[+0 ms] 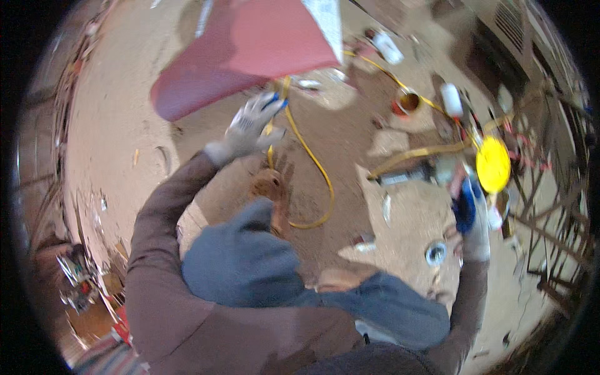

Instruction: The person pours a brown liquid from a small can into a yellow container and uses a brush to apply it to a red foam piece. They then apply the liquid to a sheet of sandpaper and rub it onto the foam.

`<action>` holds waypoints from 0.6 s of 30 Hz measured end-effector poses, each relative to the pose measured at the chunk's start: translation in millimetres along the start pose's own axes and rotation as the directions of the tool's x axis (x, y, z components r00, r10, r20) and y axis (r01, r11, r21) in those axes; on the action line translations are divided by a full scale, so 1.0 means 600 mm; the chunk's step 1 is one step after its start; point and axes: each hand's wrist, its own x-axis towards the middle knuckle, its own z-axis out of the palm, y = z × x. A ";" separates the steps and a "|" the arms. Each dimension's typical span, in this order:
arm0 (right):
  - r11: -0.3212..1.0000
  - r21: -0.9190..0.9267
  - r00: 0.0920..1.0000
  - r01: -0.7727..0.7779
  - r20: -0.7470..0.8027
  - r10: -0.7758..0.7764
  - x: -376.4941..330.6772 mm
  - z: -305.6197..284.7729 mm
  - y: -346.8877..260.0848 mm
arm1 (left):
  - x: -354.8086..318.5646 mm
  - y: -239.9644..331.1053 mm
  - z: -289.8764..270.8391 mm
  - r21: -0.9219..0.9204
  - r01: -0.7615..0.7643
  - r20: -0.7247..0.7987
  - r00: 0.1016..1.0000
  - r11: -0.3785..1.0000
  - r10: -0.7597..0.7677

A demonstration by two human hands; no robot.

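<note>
My left hand, in a white glove with blue on the fingers, is stretched out with its fingers apart. It is just below the edge of a red curved panel, over a thin yellow hose. Whether the fingertips touch the panel or the hose I cannot tell. On the right, my right hand, in a similar glove with a blue palm, is at the end of a dark, long-bodied power tool. Blur hides how its fingers are placed. Beside it is a bright yellow disc.
A tin with reddish-brown contents and two white bottles stand or lie at the upper right. Cardboard and a small round metal thing are on the ground. Metal bars line the right side; clutter lies at left.
</note>
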 end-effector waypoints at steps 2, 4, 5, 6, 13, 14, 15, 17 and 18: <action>0.954 -0.288 0.995 -0.084 -0.071 0.067 -0.042 0.027 -0.005 | 0.045 -0.167 0.017 0.258 0.090 -0.231 0.972 0.962 -0.029; 0.882 -0.372 0.954 -0.288 -0.197 0.228 -0.087 0.023 -0.004 | 0.112 -0.298 -0.005 0.252 0.358 -0.332 0.905 0.899 -0.267; 0.899 -0.351 0.960 -0.261 -0.189 0.205 -0.098 0.034 0.003 | 0.133 -0.372 -0.007 0.238 0.489 -0.388 0.840 0.839 -0.380; 0.930 -0.289 0.970 -0.227 -0.157 0.188 -0.108 0.041 0.017 | 0.150 -0.439 -0.007 0.212 0.607 -0.443 0.758 0.766 -0.478; 0.931 -0.311 0.971 -0.193 -0.195 0.136 -0.120 0.138 -0.005 | 0.239 -0.513 -0.063 0.250 0.779 -0.067 0.607 0.576 -0.792; 0.931 -0.313 0.958 -0.185 -0.267 0.101 -0.120 0.107 0.012 | 0.236 -0.494 -0.072 0.223 0.751 -0.041 0.644 0.621 -0.764; 0.933 -0.299 0.973 -0.199 -0.173 0.152 -0.103 0.129 -0.008 | 0.223 -0.469 -0.082 0.209 0.720 -0.009 0.678 0.662 -0.735; 0.925 -0.312 0.971 -0.217 -0.164 0.173 -0.072 0.180 -0.042 | 0.160 -0.417 -0.063 0.231 0.624 0.070 0.754 0.746 -0.653; 0.918 -0.337 0.961 -0.211 -0.241 0.133 -0.059 0.197 -0.045 | 0.123 -0.390 -0.056 0.269 0.554 0.110 0.795 0.788 -0.596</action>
